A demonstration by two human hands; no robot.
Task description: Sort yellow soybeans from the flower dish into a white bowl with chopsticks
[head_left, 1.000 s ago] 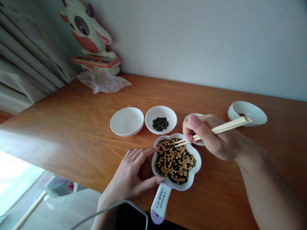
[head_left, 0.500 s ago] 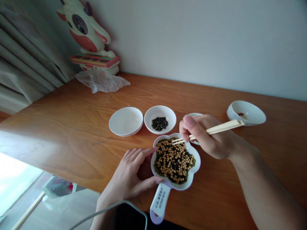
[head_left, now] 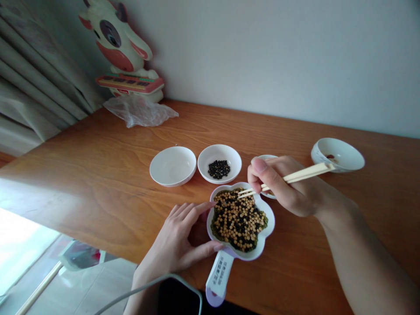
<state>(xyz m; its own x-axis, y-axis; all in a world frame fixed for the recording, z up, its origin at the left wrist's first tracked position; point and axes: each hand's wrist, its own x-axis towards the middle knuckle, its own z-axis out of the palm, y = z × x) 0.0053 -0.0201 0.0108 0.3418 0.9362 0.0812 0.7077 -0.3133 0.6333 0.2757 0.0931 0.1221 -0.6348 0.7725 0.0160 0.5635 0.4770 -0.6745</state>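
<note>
My left hand (head_left: 180, 238) steadies a white flower-shaped dish with a handle (head_left: 268, 227), thumb and forefinger at its left rim. Mixed beans (head_left: 238, 218) fill the dish: tan ones, black ones and some green at the edges. Over the dish's upper right, my right hand (head_left: 282, 183) grips a pair of chopsticks (head_left: 310, 173), their tips among the beans. Whether a bean sits between the tips I cannot tell. Just behind the dish stands a white bowl (head_left: 235, 159) of black beans (head_left: 219, 169). Another bowl (head_left: 267, 156) is mostly hidden by my right hand.
An empty white bowl (head_left: 173, 166) stands on the left of the wooden table (head_left: 108, 183). At the right back is a bowl (head_left: 349, 155) with a few brown bits. A clear plastic bag (head_left: 141, 113) lies before a cow-shaped toy keyboard (head_left: 131, 83). A cable (head_left: 144, 286) crosses my left forearm.
My right hand and the chopsticks have shifted very slightly to the right, tips still at the beans. My left hand stays in place on the dish.
</note>
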